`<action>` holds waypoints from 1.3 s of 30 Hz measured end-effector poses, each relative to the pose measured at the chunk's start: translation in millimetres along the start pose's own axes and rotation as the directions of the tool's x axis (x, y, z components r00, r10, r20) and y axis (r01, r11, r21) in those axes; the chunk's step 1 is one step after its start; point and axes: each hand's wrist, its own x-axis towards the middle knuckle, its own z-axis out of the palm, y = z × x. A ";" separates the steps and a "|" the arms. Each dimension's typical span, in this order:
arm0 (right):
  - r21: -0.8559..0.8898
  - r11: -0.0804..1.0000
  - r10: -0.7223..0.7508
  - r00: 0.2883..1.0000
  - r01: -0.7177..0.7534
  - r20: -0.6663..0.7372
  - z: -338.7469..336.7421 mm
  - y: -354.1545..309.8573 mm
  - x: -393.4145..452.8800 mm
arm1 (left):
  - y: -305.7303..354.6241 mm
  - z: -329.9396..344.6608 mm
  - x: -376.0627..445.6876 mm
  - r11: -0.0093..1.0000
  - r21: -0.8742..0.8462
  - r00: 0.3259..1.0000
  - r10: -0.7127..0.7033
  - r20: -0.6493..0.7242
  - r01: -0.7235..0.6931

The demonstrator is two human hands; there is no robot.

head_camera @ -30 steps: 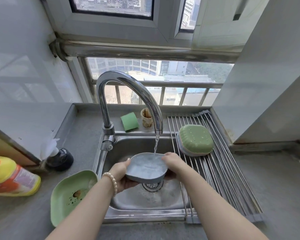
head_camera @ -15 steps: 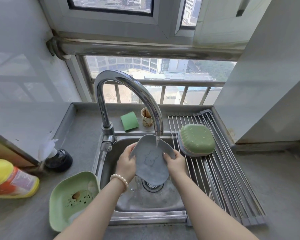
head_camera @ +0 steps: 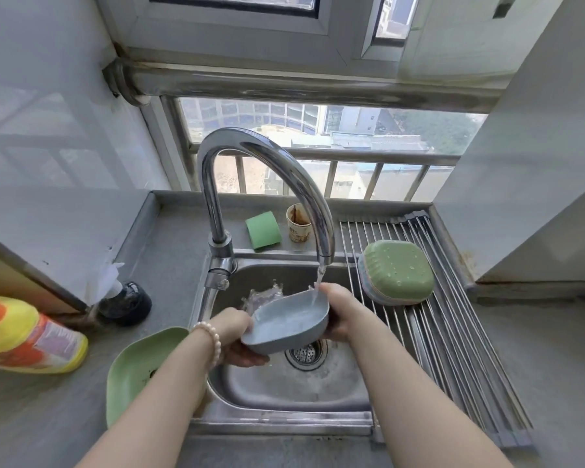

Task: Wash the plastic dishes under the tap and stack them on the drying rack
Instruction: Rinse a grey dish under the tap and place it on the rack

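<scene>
Dish: shallow blue-grey plastic dish [head_camera: 289, 324], held over the steel sink [head_camera: 284, 383], hollow up, tap [head_camera: 267, 163] stream landing at its right rim
Left hand [head_camera: 235, 336]: fingers curled under the left end, gripping
Right hand [head_camera: 340, 314]: clasps the right end, thumb at the rim
Handling: likely light, stiff, slick when wet; opposite rims look safest
Rack [head_camera: 453, 332]: an inverted green plastic dish [head_camera: 397, 271] tops a stack there

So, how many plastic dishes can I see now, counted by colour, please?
Blue: 1, the blue dish held under the tap by the left hand and the right hand.
Green: 2, the upturned green dish on the drying rack and the green dish on the counter.
Total: 3.
</scene>
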 end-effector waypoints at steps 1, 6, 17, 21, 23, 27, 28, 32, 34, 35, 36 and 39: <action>-0.112 0.993 -0.038 0.999 0.035 -0.026 0.1 -3.0 -3.6 | -5.5 4.9 3.6 1.000 -0.012 0.999 -0.025 0.047 0.026; -0.589 0.757 -0.387 0.921 0.283 -0.054 -0.8 -8.0 -13.2 | -15.0 37.2 26.8 0.995 -0.093 0.988 -0.030 0.152 0.045; -0.126 0.780 -0.625 0.766 0.612 -0.148 -55.4 20.2 -10.6 | 18.2 54.9 23.8 0.747 -0.113 0.745 0.616 -0.256 -0.656; 0.244 0.863 -0.401 0.893 0.443 -0.204 -34.6 46.8 6.1 | 30.6 55.6 4.7 0.528 0.186 0.491 0.845 -0.212 -0.829; 0.403 0.850 -0.331 0.939 0.339 -0.092 -16.6 51.7 7.9 | 34.1 56.1 -6.8 0.492 0.266 0.452 0.869 -0.201 -0.829; 0.430 0.872 -0.226 0.971 0.235 -0.073 9.7 44.0 9.4 | 37.2 42.3 -15.9 0.525 0.458 0.455 0.851 -0.263 -0.718; 0.376 0.904 -0.194 0.979 0.204 -0.065 13.1 41.5 8.4 | 38.5 37.0 -17.0 0.567 0.478 0.496 0.822 -0.279 -0.671; 0.056 0.997 -0.054 0.997 0.056 -0.048 14.4 29.5 -8.5 | 36.0 15.7 -6.4 0.847 0.320 0.782 0.522 -0.342 -0.425; -0.170 0.984 -0.077 0.989 0.055 -0.128 9.6 22.2 -17.6 | 27.3 9.3 1.2 0.938 0.123 0.889 0.345 -0.299 -0.323; -0.265 0.959 -0.144 0.975 0.095 -0.172 7.0 18.6 -20.8 | 22.7 10.1 3.4 0.956 0.062 0.918 0.292 -0.267 -0.286; -0.355 0.924 -0.226 0.952 0.143 -0.205 4.6 14.6 -23.4 | 15.8 13.8 6.2 0.965 0.024 0.935 0.260 -0.240 -0.262; -0.685 0.697 -0.451 0.873 0.214 -0.186 -1.4 6.6 -30.3 | -6.6 38.0 12.8 0.969 -0.101 0.963 0.206 -0.174 -0.225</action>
